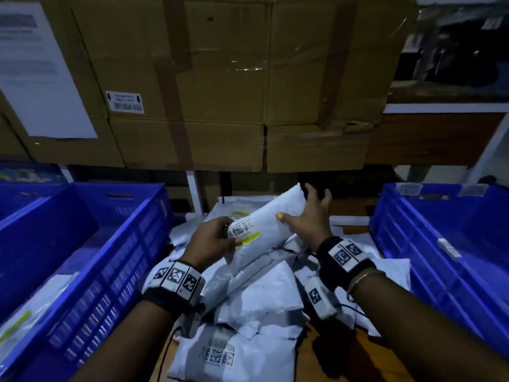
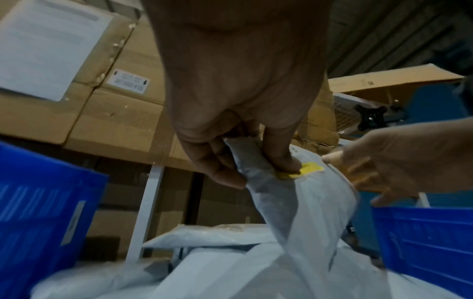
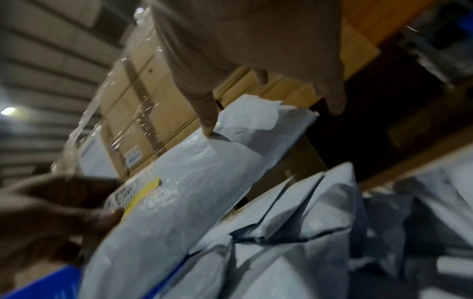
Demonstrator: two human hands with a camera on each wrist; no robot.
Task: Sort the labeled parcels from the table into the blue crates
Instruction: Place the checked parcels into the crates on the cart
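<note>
Parcel held above parcel pile on table, between left crate and right crate. Long axis slants, far end up-right toward boxes. Left hand pinches label end; right hand fingers spread, thumb touching parcel.

1. A heap of parcels lies on the surface, between two crates.
2. The left crate stands left of the heap, with a parcel inside at its near end; the right crate stands to the right.
3. One held parcel is raised above the heap's far part, the left hand at its near-left end, the right hand at its right side.
4. Stacked cartons rise behind, at the far side.
</note>
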